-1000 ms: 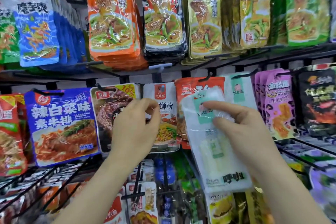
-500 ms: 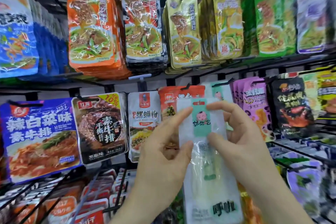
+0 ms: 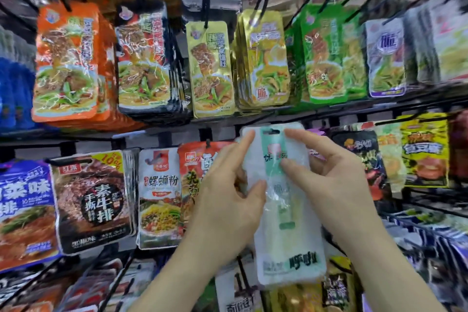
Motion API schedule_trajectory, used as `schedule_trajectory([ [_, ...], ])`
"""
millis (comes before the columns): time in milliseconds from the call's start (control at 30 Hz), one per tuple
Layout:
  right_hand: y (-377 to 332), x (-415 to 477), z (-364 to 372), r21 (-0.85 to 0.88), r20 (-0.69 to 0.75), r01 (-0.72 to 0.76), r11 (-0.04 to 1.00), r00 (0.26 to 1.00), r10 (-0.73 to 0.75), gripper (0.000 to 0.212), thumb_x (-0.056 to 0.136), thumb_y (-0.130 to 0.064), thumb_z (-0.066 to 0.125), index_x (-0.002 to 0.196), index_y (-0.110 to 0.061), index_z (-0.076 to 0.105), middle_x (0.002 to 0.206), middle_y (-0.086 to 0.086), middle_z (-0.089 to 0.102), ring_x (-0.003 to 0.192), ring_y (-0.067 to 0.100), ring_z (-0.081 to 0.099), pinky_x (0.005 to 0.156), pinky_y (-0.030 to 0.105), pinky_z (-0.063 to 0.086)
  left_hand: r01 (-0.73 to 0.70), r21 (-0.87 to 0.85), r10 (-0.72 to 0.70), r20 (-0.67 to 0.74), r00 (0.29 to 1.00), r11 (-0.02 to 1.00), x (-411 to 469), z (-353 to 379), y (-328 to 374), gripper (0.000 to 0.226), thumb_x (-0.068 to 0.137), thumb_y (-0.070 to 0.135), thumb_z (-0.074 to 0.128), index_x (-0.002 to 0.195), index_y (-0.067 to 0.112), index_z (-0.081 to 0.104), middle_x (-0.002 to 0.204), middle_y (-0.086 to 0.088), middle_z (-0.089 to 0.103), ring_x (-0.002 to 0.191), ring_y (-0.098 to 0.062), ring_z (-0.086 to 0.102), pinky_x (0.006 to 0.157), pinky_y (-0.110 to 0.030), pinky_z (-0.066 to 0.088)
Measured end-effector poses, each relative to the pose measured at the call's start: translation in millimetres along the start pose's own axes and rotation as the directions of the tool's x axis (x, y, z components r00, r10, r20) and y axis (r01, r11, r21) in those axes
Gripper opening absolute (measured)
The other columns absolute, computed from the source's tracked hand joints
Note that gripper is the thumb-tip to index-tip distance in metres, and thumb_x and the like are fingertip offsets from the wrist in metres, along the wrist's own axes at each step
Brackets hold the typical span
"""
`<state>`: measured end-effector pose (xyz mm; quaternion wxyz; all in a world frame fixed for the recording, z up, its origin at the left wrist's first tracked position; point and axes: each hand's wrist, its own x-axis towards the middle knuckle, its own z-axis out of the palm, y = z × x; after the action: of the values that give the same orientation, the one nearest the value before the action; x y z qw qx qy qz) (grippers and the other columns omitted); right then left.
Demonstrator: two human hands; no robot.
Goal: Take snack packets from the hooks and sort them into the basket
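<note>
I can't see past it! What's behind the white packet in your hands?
A red packet peeks out left, a purple packet right. The white packet hides whatever hangs between.

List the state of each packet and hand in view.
white packet, held in both hands
left hand, pinching its left edge
right hand, pinching its top
orange packets, hanging on hook
gold packet, hanging on hook
black steak packet, hanging on hook

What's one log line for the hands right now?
left hand: holds white packet | right hand: holds white packet | behind: hanging snack packets
</note>
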<state>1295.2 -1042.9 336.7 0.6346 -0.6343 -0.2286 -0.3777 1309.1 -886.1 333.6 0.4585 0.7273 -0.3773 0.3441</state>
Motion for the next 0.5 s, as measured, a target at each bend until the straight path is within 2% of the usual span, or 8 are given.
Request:
schedule_trajectory([
  [67, 3.8, 8.6, -1.0, -0.057, 0.011, 0.024, 0.998, 1.000, -0.024, 0.042, 0.079, -0.014, 0.073, 0.119, -0.024, 0.066, 0.114, -0.001, 0.069, 0.105, 0.017, 0.067, 0.092, 0.045, 0.053, 0.040, 0.002, -0.040, -0.011, 0.999, 0.999, 4.8, 4.6, -1.4, 0.070, 0.087, 0.007, 0.064, 0.146, 0.033, 0.037, 0.110, 0.013, 0.054, 0.078, -0.019, 0.056, 0.066, -0.037, 0.052],
  [167, 12.0, 16.6, -4.7, -0.104, 0.037, 0.045, 0.994, 0.998, -0.041, 0.042, 0.082, -0.008, 0.072, 0.121, -0.024, 0.066, 0.118, -0.002, 0.066, 0.108, 0.018, 0.064, 0.094, 0.045, 0.051, 0.075, 0.019, -0.075, -0.034, 0.997, 0.997, 5.4, 10.7, -3.8, 0.071, 0.088, 0.006, 0.064, 0.146, 0.033, 0.036, 0.114, 0.013, 0.053, 0.084, -0.024, 0.057, 0.072, -0.042, 0.053],
  [233, 14.6, 18.3, -7.8, -0.111, 0.064, 0.046, 0.993, 0.997, -0.040, 0.043, 0.084, -0.005, 0.071, 0.121, -0.024, 0.065, 0.118, -0.005, 0.065, 0.107, 0.016, 0.064, 0.094, 0.044, 0.051, 0.078, 0.025, -0.077, -0.044, 0.996, 0.997, 4.3, 12.9, -3.6, 0.070, 0.087, 0.007, 0.064, 0.146, 0.032, 0.036, 0.114, 0.012, 0.053, 0.082, -0.021, 0.056, 0.072, -0.037, 0.053],
  [333, 19.2, 17.9, -10.9, -0.154, 0.108, 0.019, 0.988, 0.994, -0.002, 0.045, 0.085, -0.007, 0.070, 0.125, -0.024, 0.063, 0.122, -0.015, 0.060, 0.113, 0.007, 0.060, 0.101, 0.038, 0.048, 0.100, 0.074, -0.096, -0.056, 0.994, 0.992, 1.3, 14.7, -4.8, 0.070, 0.088, 0.005, 0.064, 0.145, 0.031, 0.036, 0.108, 0.016, 0.052, 0.067, -0.006, 0.048, 0.062, -0.020, 0.046],
  [367, 21.3, 17.7, -11.4, -0.179, 0.122, 0.011, 0.984, 0.992, 0.011, 0.046, 0.085, -0.009, 0.070, 0.127, -0.026, 0.062, 0.123, -0.017, 0.059, 0.114, 0.005, 0.059, 0.102, 0.037, 0.048, 0.119, 0.084, -0.114, -0.058, 0.992, 0.989, 0.9, 15.2, -6.5, 0.069, 0.088, 0.006, 0.064, 0.145, 0.031, 0.035, 0.107, 0.017, 0.052, 0.066, -0.005, 0.047, 0.062, -0.020, 0.046],
  [433, 25.5, 17.4, -13.0, -0.199, 0.167, -0.001, 0.980, 0.985, 0.035, 0.052, 0.085, -0.017, 0.071, 0.130, -0.037, 0.056, 0.127, -0.016, 0.058, 0.117, 0.009, 0.058, 0.102, 0.041, 0.047, 0.150, 0.084, -0.145, -0.055, 0.988, 0.985, 1.1, 16.6, -7.8, 0.069, 0.089, 0.008, 0.064, 0.147, 0.033, 0.035, 0.105, 0.017, 0.052, 0.068, -0.008, 0.051, 0.062, -0.023, 0.049],
  [500, 28.3, 15.9, -16.6, -0.263, 0.264, -0.011, 0.965, 0.961, 0.083, 0.063, 0.085, -0.029, 0.071, 0.136, -0.050, 0.041, 0.136, -0.021, 0.050, 0.124, 0.007, 0.052, 0.102, 0.038, 0.046, 0.164, 0.101, -0.158, -0.061, 0.986, 0.981, 1.2, 18.9, -9.6, 0.069, 0.090, 0.011, 0.064, 0.146, 0.036, 0.034, 0.089, 0.011, 0.052, 0.058, -0.005, 0.046, 0.054, -0.019, 0.041],
])
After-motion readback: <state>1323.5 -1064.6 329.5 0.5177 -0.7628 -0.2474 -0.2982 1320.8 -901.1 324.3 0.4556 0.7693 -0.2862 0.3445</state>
